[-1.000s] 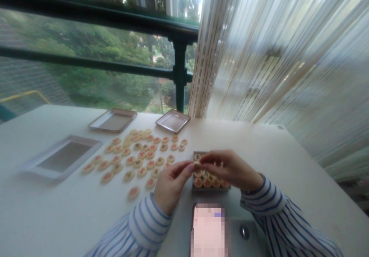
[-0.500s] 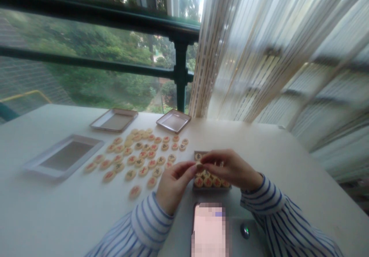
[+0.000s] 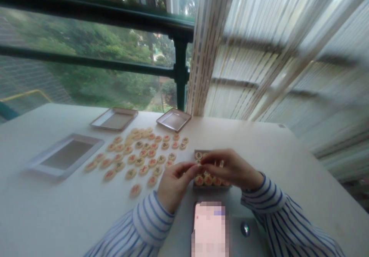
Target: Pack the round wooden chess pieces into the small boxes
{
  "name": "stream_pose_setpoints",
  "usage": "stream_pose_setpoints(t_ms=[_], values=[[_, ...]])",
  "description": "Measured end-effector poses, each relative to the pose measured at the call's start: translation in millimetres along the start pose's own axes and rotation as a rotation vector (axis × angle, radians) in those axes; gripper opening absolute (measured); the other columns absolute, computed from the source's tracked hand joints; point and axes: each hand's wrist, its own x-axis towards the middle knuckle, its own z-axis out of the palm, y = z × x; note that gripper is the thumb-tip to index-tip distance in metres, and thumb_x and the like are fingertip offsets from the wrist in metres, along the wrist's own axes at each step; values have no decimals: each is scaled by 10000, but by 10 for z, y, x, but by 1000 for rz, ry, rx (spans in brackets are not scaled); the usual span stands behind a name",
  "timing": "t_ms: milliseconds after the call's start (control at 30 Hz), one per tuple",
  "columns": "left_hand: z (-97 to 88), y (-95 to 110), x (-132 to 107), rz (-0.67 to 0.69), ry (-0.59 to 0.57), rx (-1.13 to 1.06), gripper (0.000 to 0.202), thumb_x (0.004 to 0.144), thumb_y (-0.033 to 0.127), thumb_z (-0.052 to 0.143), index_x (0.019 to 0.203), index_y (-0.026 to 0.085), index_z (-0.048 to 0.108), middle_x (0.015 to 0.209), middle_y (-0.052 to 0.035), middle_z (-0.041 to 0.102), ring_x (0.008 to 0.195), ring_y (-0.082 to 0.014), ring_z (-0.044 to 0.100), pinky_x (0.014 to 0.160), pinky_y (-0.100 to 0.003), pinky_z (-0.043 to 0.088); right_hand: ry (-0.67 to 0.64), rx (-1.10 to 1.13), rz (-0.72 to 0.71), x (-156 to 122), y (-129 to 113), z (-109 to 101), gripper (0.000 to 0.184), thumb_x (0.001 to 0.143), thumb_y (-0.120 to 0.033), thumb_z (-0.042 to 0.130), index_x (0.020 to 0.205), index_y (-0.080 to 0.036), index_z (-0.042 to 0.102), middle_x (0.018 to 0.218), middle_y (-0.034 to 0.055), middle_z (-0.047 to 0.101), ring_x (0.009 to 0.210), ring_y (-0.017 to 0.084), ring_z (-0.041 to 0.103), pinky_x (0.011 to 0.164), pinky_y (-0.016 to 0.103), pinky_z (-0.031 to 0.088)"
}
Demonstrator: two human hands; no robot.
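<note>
My left hand (image 3: 174,184) and my right hand (image 3: 233,172) meet above the left side of a small box (image 3: 211,187). Their fingertips are pinched together on one xiangqi piece, mostly hidden between them. Inside the box, round wooden pieces stand in rows; the front row (image 3: 208,181) shows red characters. A piece with a dark character (image 3: 198,155) sits at its back left corner. My right hand covers much of the box. Left of my hands, many loose xiangqi pieces (image 3: 143,169), marked in red or black, lie spread over the white table (image 3: 72,218).
Two shallow trays, a left one (image 3: 115,118) and a right one (image 3: 173,120), lie at the table's far edge. A pale rectangular lid or tray (image 3: 67,155) is at the left. In front of me are a phone (image 3: 209,226) and a shiny oval object (image 3: 245,229). Striped curtains hang behind.
Both hands stay almost in place over the box. The piece's pale edge, visible between the fingertips before, is now more covered by my fingers. The view has shifted slightly.
</note>
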Motion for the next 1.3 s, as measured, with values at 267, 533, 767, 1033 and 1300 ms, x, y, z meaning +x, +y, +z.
stream_pose_setpoints(t_ms=[267, 533, 767, 1033, 1300], values=[[0, -15, 3, -14, -5, -38, 223, 672, 345, 635, 783, 153, 666, 723, -39, 684, 674, -154, 609, 628, -243, 471, 11, -20, -4, 9, 22, 2, 175, 754, -214, 531, 873, -163, 649, 748, 18, 659, 626, 98, 535, 586, 206, 417], [-11, -59, 31, -49, 2, -117, 228, 682, 344, 626, 799, 150, 647, 710, -34, 670, 660, -143, 604, 632, -256, 478, 24, -24, -28, 15, -15, -11, 199, 776, -293, 533, 881, -160, 638, 733, 17, 642, 598, 86, 508, 552, 197, 400], [-2, -71, 33, -76, 6, -198, 237, 662, 340, 643, 799, 147, 644, 679, -30, 661, 640, -135, 603, 626, -250, 483, 36, -4, -23, 24, -9, 11, 235, 776, -336, 538, 890, -155, 635, 729, 22, 641, 597, 89, 511, 550, 202, 406], [-2, -64, 36, -89, -38, -190, 263, 678, 354, 627, 822, 135, 656, 707, -44, 663, 637, -129, 589, 631, -252, 476, 11, -5, -35, 18, 1, 9, 201, 784, -282, 528, 901, -160, 637, 754, 16, 655, 610, 89, 519, 574, 200, 405], [3, -19, 19, -89, -38, -166, 202, 678, 318, 639, 783, 147, 666, 653, -12, 646, 598, -96, 559, 589, -200, 448, -16, -33, -31, 8, -22, -3, 188, 779, -255, 531, 908, -171, 638, 776, 15, 668, 654, 101, 555, 608, 204, 414]])
